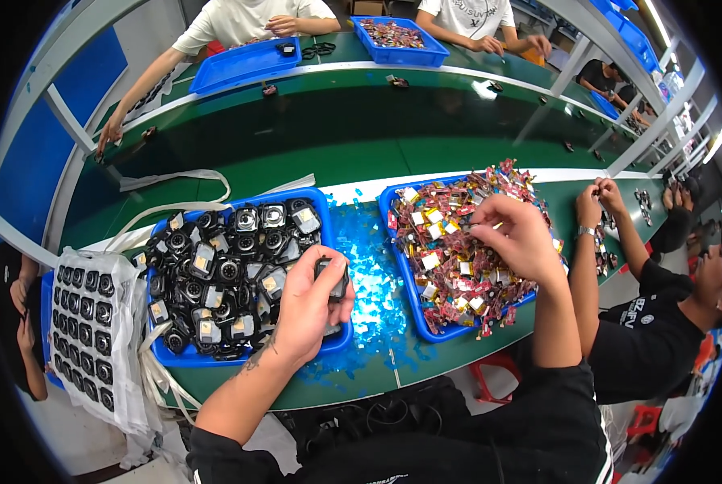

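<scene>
Several rows of black cases (85, 332) sit in a sheet of white wrap (133, 327) at the far left, well apart from the left hand's fingers. Nearer to those fingers, a blue bin (326, 219) is piled with loose black housings (229, 270), some with pale rectangles on them; the heap spreads to the left of the fingers and partly lies behind them. The left hand (303, 302) is raised over this bin's right side, thumb and fingers curled round one dark housing (341, 288), gripping it. Just right of that grip, blue film scraps (369, 286) are strewn over the green bench (365, 385), between the two hands. Beyond them, a second blue bin (410, 297) holds a heap of small reddish parts (450, 278) with white and yellow pieces, lying under and around the right fingertips. The right hand (516, 242) has thumb and forefinger drawn close together; whether they pinch a small part, I cannot tell. Farther right, well beyond these fingers, a co-worker's hands (600, 200) meet above the bench.
</scene>
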The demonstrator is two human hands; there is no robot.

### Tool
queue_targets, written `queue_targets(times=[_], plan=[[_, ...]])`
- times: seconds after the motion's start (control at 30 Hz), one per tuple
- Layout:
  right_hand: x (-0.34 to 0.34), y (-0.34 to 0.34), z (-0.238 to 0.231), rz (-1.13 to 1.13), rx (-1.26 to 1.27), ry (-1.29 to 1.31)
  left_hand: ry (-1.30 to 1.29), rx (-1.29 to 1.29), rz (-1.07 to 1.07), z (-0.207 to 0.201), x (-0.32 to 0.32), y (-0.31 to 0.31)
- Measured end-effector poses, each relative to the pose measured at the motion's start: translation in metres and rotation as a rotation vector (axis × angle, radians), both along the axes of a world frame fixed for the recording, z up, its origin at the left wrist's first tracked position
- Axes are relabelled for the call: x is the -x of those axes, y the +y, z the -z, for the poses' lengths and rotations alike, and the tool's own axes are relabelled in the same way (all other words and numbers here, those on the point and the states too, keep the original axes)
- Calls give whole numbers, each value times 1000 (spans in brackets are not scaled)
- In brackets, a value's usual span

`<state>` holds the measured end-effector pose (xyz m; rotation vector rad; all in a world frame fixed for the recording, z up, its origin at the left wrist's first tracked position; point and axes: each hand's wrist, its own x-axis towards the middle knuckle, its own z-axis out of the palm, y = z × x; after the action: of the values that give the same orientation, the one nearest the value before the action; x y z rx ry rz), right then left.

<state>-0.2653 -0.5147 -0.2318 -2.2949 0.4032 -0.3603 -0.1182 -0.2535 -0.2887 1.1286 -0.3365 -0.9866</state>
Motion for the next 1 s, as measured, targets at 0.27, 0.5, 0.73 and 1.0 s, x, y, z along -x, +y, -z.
queue_targets(times=[0.27, 0.5, 0.73, 1.0], plan=[[13, 6, -9, 136, -201, -513, 345, 190, 53, 3, -7, -4], [4, 48, 8, 2, -385, -364, -138, -48, -34, -6, 3, -12], [-15, 92, 17, -213, -716, -176, -805, -31, 101, -12, 15, -3], [-26, 110, 23, -166, -16, -324, -775, -38, -39, -13, 20, -1]])
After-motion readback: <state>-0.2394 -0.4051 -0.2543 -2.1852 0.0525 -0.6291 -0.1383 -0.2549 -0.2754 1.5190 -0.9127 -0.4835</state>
